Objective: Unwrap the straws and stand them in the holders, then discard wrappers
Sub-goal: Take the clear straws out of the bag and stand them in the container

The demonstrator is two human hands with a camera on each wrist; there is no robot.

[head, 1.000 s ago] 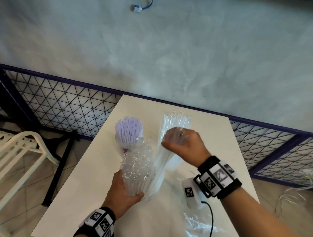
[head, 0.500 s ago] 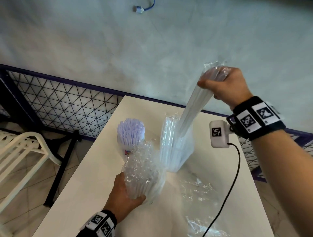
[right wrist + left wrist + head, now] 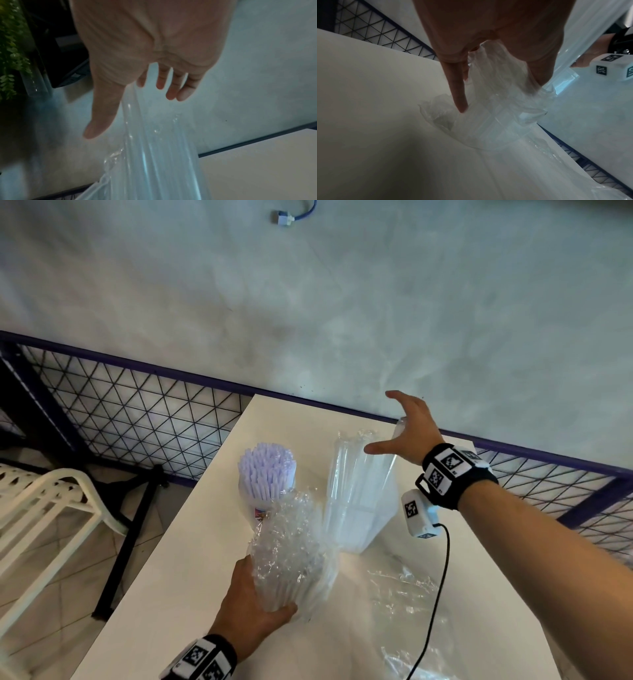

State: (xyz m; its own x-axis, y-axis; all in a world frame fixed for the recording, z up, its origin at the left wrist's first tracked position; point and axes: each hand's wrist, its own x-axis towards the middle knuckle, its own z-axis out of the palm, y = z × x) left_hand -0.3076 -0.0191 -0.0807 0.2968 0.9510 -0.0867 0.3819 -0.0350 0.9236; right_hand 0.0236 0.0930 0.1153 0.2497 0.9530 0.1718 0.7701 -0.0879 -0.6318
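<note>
leaning straws [image 3: 154, 155] just below spread fingers [image 3: 171, 93]

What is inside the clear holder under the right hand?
The clear holder holds a batch of clear straws standing upright, their tops below the open right hand. Their lower ends blur through the translucent wall, so their number cannot be told.

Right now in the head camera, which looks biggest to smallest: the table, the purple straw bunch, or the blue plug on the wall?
1. The table, by far.
2. The purple straw bunch.
3. The blue plug, though it sits farther from the camera.
</note>
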